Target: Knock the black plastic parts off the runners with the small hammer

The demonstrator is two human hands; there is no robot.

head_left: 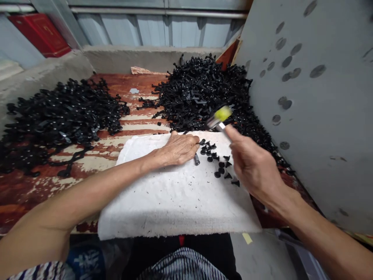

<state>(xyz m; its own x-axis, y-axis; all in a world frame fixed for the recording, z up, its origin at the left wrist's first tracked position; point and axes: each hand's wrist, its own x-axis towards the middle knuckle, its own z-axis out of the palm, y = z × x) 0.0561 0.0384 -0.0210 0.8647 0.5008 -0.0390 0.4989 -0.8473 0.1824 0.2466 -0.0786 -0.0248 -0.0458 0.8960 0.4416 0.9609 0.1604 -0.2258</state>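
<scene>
My right hand (256, 165) grips a small hammer (222, 114) with a yellow-green face, raised above the cloth and blurred by motion. On the white cloth (175, 202), my left hand (180, 149) is closed, its fingertips pinched on a small black part (201, 142) near the cloth's far edge. Beside those fingertips lies a short dark tube-like piece (197, 159). Several small black plugs (221, 165) with flared ends are scattered between my two hands.
A large heap of black parts (201, 93) stands behind the cloth, and another heap (67, 112) is at the left. Worn red-brown boards (136, 85) lie under them. A grey panel (314, 97) with dark spots rises on the right. A red box (40, 35) sits back left.
</scene>
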